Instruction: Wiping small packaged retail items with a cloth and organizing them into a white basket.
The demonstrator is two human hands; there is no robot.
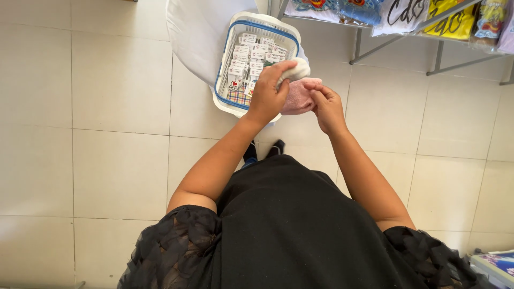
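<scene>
basket (225,64): white with blue rim
cloth (297,98): pink
rolled piece (297,69): white
folded fabric in basket (239,97): plaid, multicoloured
dress (300,230): black, lacy sleeves
floor tiles (118,80): pale cream

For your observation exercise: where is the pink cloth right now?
In the head view, the pink cloth is upper centre, held between the left hand and right hand, beside the white basket.

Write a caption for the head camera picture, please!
Left hand grips a white rolled cloth, right hand a pink cloth, above a white-and-blue plastic basket.
</scene>
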